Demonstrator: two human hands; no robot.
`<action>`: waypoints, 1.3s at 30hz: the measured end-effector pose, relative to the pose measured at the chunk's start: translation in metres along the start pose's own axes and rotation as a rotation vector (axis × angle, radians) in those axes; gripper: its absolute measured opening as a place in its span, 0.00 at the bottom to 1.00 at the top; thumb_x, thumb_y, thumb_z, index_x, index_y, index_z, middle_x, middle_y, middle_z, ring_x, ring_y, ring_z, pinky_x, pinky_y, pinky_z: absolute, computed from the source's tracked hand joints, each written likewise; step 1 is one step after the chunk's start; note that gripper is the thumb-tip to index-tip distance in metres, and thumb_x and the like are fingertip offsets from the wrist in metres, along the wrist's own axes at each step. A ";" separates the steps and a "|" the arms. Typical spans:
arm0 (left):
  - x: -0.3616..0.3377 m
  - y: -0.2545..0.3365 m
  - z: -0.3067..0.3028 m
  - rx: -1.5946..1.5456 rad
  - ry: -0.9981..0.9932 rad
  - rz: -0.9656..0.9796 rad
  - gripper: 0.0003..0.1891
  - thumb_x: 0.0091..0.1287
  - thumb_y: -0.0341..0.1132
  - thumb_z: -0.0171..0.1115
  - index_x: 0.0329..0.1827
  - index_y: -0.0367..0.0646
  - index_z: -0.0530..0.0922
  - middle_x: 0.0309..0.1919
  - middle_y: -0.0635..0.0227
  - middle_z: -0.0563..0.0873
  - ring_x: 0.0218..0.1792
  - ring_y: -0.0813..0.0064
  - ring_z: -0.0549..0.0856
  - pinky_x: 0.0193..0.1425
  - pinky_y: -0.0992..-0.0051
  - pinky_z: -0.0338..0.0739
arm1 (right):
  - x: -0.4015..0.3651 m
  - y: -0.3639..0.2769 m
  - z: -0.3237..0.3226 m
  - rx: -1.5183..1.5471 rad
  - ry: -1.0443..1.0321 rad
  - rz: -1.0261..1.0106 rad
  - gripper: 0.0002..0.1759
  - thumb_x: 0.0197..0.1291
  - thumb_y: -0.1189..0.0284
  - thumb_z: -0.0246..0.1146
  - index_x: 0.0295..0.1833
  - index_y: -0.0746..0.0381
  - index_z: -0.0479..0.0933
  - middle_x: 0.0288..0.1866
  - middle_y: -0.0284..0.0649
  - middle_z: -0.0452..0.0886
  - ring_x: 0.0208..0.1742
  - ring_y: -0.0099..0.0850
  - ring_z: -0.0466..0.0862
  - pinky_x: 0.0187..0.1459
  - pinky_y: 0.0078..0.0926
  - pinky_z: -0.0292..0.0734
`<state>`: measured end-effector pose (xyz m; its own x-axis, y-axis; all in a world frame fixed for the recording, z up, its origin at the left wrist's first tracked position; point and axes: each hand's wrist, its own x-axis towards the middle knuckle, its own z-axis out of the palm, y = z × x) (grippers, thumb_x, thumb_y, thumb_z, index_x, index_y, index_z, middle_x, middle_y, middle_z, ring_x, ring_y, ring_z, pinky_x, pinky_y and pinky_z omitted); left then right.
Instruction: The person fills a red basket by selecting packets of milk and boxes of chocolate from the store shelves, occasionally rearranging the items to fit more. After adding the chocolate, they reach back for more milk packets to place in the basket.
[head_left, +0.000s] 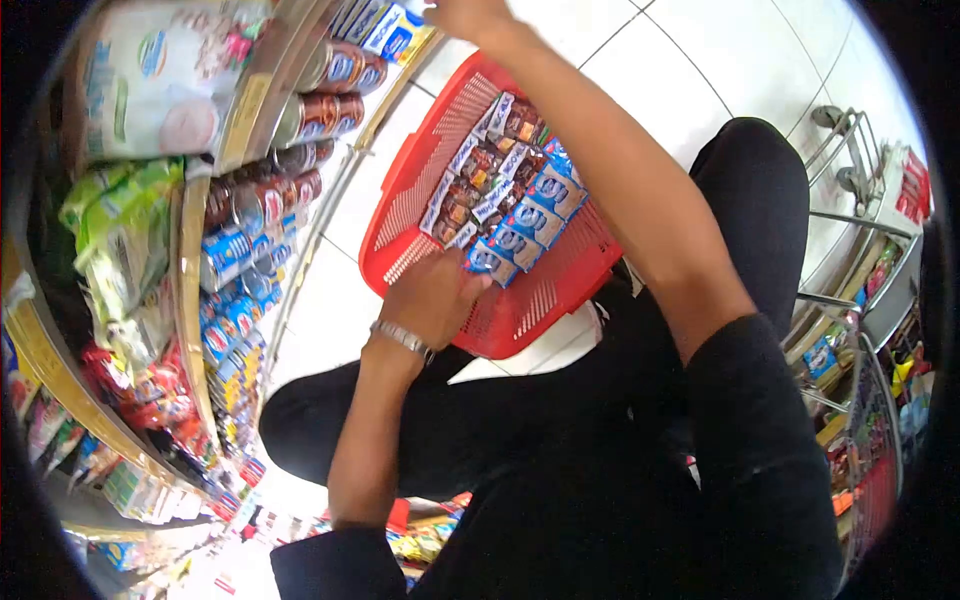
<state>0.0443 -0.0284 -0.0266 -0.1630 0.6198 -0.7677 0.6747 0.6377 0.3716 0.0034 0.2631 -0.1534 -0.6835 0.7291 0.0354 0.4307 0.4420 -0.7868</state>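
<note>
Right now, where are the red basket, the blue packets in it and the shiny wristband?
Red basket [400,170]: head view, on its rim.
Blue packets [535,218]: head view, on one packet's front.
Shiny wristband [402,337]: head view, on its silvery band.

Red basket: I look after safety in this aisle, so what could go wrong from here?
The right hand reaches past the red basket near the shelf, so it might catch an item and tip it off.
The jars sit close to the shelf's edge; a bumped one could fall and perhaps break on the tiled floor.
With the left hand low at the basket's corner, a careless push might crumple the blue packets.
</note>
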 end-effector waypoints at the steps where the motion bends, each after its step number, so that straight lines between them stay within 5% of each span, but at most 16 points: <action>1: 0.005 0.004 0.002 0.046 -0.021 -0.001 0.21 0.71 0.48 0.59 0.50 0.35 0.79 0.45 0.46 0.85 0.50 0.48 0.84 0.55 0.56 0.77 | -0.007 0.011 -0.003 -0.067 -0.115 -0.126 0.15 0.50 0.70 0.69 0.45 0.64 0.80 0.38 0.50 0.86 0.40 0.45 0.86 0.43 0.39 0.81; 2: 0.010 0.011 0.003 0.091 -0.033 0.005 0.20 0.70 0.47 0.59 0.47 0.35 0.79 0.44 0.46 0.85 0.48 0.48 0.84 0.53 0.55 0.77 | -0.009 0.022 -0.012 -0.139 -0.225 -0.258 0.08 0.46 0.72 0.68 0.34 0.61 0.86 0.31 0.44 0.87 0.33 0.37 0.88 0.35 0.36 0.82; 4: 0.012 0.028 0.002 0.033 -0.054 0.005 0.18 0.70 0.46 0.60 0.43 0.36 0.79 0.40 0.47 0.85 0.45 0.48 0.85 0.50 0.53 0.78 | -0.061 -0.044 -0.115 0.020 -1.006 0.095 0.11 0.47 0.74 0.70 0.38 0.65 0.86 0.34 0.45 0.87 0.33 0.33 0.88 0.34 0.31 0.84; 6: 0.014 0.040 0.003 0.061 -0.128 0.079 0.18 0.69 0.47 0.60 0.44 0.37 0.80 0.40 0.47 0.86 0.45 0.48 0.85 0.49 0.53 0.79 | -0.085 -0.029 -0.111 -0.034 -1.284 0.210 0.08 0.46 0.78 0.69 0.36 0.67 0.86 0.33 0.44 0.87 0.33 0.31 0.88 0.33 0.32 0.84; 11: 0.015 0.046 -0.005 0.077 -0.153 0.081 0.20 0.68 0.46 0.62 0.46 0.33 0.81 0.43 0.46 0.86 0.48 0.50 0.86 0.53 0.55 0.79 | -0.168 0.091 -0.012 -0.409 -1.324 0.667 0.18 0.53 0.77 0.67 0.51 0.66 0.82 0.38 0.47 0.87 0.37 0.38 0.89 0.37 0.37 0.86; 13: 0.015 0.046 -0.010 0.069 -0.093 0.080 0.19 0.68 0.45 0.62 0.45 0.34 0.81 0.43 0.46 0.86 0.47 0.50 0.86 0.53 0.55 0.79 | -0.211 0.128 0.011 -0.621 -0.485 0.315 0.26 0.61 0.78 0.59 0.66 0.61 0.68 0.46 0.51 0.85 0.44 0.43 0.88 0.41 0.42 0.86; 16: 0.015 0.044 -0.016 0.057 -0.032 0.071 0.18 0.68 0.44 0.62 0.45 0.34 0.82 0.42 0.47 0.87 0.46 0.50 0.86 0.53 0.55 0.79 | -0.219 0.131 0.024 -0.653 -0.401 0.297 0.26 0.66 0.72 0.57 0.69 0.52 0.62 0.53 0.53 0.79 0.46 0.49 0.86 0.42 0.45 0.84; 25: 0.014 0.043 -0.012 0.090 -0.042 0.095 0.19 0.69 0.45 0.61 0.46 0.33 0.81 0.43 0.47 0.87 0.47 0.50 0.86 0.52 0.56 0.80 | -0.189 0.093 0.014 -0.897 -0.682 0.341 0.15 0.67 0.68 0.58 0.56 0.58 0.78 0.55 0.46 0.79 0.50 0.39 0.86 0.44 0.36 0.85; 28: 0.014 0.044 -0.020 0.071 -0.076 0.082 0.19 0.69 0.45 0.62 0.46 0.33 0.81 0.44 0.46 0.86 0.48 0.50 0.86 0.54 0.57 0.79 | -0.179 0.070 -0.006 -0.974 -0.780 0.204 0.13 0.66 0.68 0.58 0.52 0.60 0.82 0.55 0.43 0.80 0.52 0.41 0.85 0.45 0.34 0.84; 30: 0.015 0.041 -0.027 0.066 -0.113 0.060 0.19 0.69 0.45 0.62 0.47 0.33 0.81 0.44 0.46 0.86 0.48 0.49 0.86 0.54 0.57 0.79 | -0.174 0.052 -0.024 -1.009 -0.747 -0.196 0.13 0.67 0.68 0.57 0.50 0.59 0.83 0.53 0.40 0.83 0.52 0.41 0.85 0.47 0.33 0.83; 32: 0.020 0.034 -0.035 0.001 0.035 0.033 0.21 0.68 0.44 0.62 0.52 0.34 0.78 0.46 0.45 0.85 0.48 0.48 0.85 0.55 0.57 0.78 | -0.158 0.012 -0.059 -0.929 -0.653 -0.294 0.10 0.62 0.69 0.63 0.45 0.61 0.84 0.44 0.39 0.86 0.48 0.40 0.86 0.48 0.34 0.81; 34: 0.032 0.021 -0.033 -0.031 0.121 0.079 0.23 0.67 0.45 0.64 0.57 0.35 0.75 0.45 0.45 0.85 0.47 0.48 0.85 0.52 0.58 0.79 | -0.124 -0.024 -0.094 -0.414 -1.156 -0.116 0.14 0.53 0.76 0.69 0.47 0.64 0.82 0.47 0.46 0.84 0.48 0.40 0.84 0.46 0.39 0.80; 36: 0.046 0.013 -0.031 -0.225 0.372 0.290 0.26 0.65 0.45 0.67 0.60 0.36 0.73 0.45 0.46 0.85 0.46 0.50 0.86 0.50 0.59 0.79 | -0.115 -0.023 -0.103 0.203 -1.077 -0.236 0.16 0.49 0.77 0.72 0.46 0.65 0.80 0.35 0.44 0.83 0.42 0.38 0.83 0.41 0.35 0.78; 37: 0.046 0.020 -0.040 -0.235 0.359 0.279 0.23 0.67 0.42 0.67 0.57 0.35 0.76 0.42 0.53 0.87 0.41 0.62 0.87 0.47 0.64 0.80 | -0.111 -0.036 -0.112 0.199 -0.974 -0.305 0.15 0.50 0.77 0.72 0.45 0.65 0.79 0.34 0.43 0.82 0.39 0.38 0.82 0.40 0.34 0.76; 39: 0.058 0.015 -0.037 -0.295 0.435 0.277 0.18 0.68 0.42 0.66 0.51 0.34 0.79 0.36 0.54 0.87 0.35 0.60 0.86 0.43 0.65 0.80 | -0.109 -0.049 -0.114 0.204 -0.721 -0.254 0.16 0.51 0.76 0.72 0.47 0.66 0.78 0.36 0.45 0.83 0.38 0.40 0.82 0.41 0.33 0.76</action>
<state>0.0182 0.0345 -0.0462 -0.3314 0.8719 -0.3605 0.5158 0.4873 0.7046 0.1243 0.2212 -0.0481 -0.9898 0.0694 -0.1241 0.1415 0.3937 -0.9083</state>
